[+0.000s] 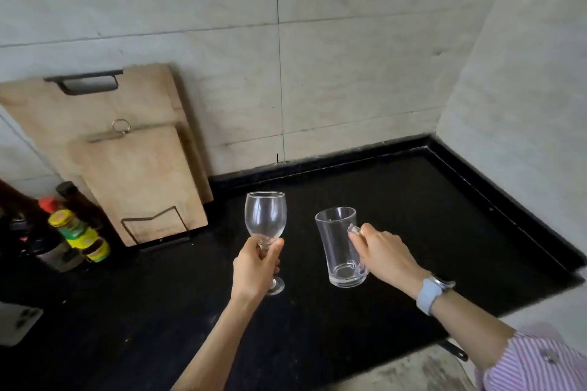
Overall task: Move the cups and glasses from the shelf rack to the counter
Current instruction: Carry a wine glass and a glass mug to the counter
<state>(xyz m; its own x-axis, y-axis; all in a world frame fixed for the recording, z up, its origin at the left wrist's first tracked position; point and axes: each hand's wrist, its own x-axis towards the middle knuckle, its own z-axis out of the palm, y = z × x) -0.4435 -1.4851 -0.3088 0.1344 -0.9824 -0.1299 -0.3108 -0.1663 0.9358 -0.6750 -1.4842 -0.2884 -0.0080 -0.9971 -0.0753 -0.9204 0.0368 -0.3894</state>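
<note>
The left hand [255, 270] is wrapped around the stem of a wine glass [265, 216], hiding the stem; the bowl points up, the axis nearly upright. The right hand [386, 255] grips the handle of a glass mug [341, 247], mouth up, tilted slightly left. Both are over the black tabletop [413, 200]; whether they touch it is unclear.

Clear, glossy glass on the wine glass [265, 217] and mug [341, 247]. Counter [397, 200] matt black; at ten o'clock, pale bare-wood cutting boards [127, 149].
</note>
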